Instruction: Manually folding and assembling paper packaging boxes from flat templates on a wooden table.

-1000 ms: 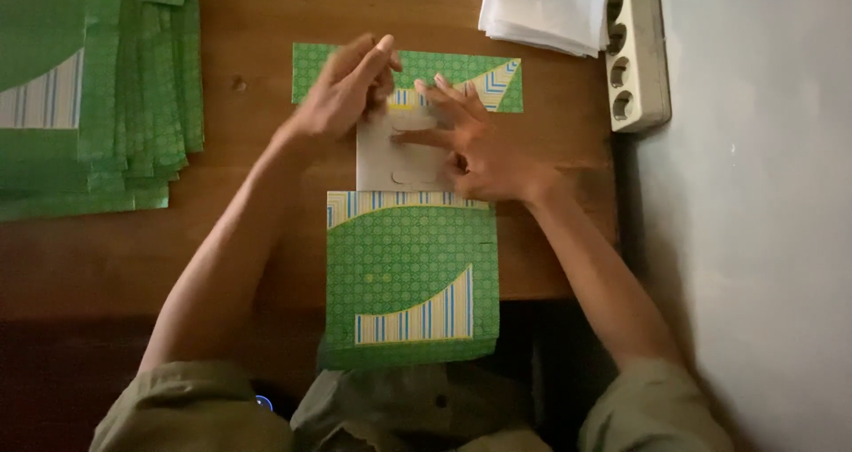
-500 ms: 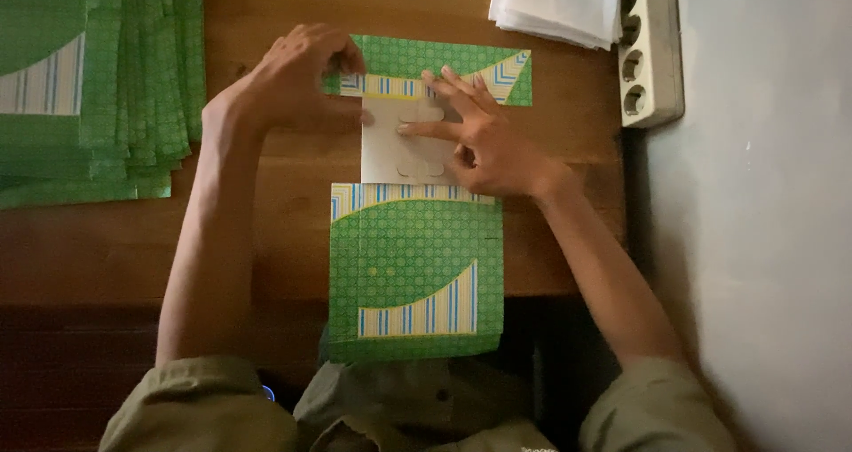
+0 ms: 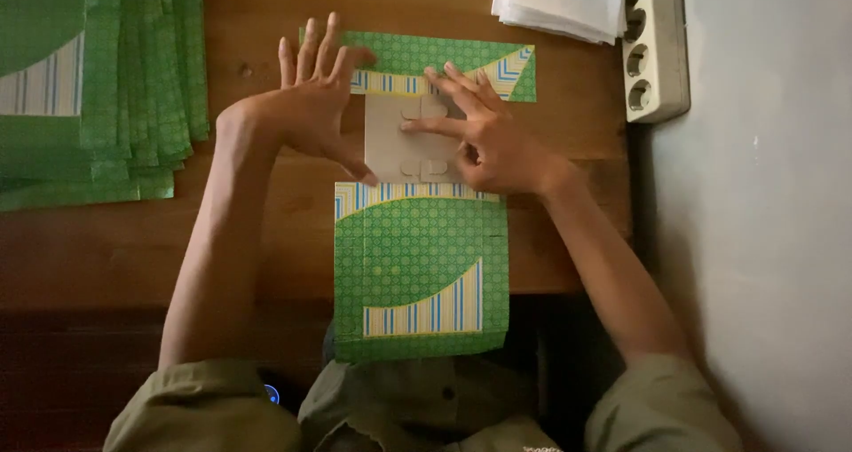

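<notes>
flat green patterned box blank [image 3: 422, 265] on the wooden table [image 3: 266, 230], lengthwise toward the body, near end hanging over the table edge. plain grey middle panel [image 3: 404, 141] bare between the big green panel and the far green strip [image 3: 444, 61]. left hand [image 3: 311, 106] open, fingers spread and laid flat over the left part of the strip, thumb down along the grey panel's left edge. right hand [image 3: 488, 137] pressing on the grey panel, forefinger stretched across it, other fingers slightly apart toward the strip; nothing pinched by either hand. judging by this: blank laid out and held down, far strip seemingly not yet folded over, no sides raised, so folding at an early stage. stack of similar green blanks [image 3: 98, 88] at far left, white paper pile [image 3: 568, 3] and power strip [image 3: 652, 48] at upper right.
</notes>
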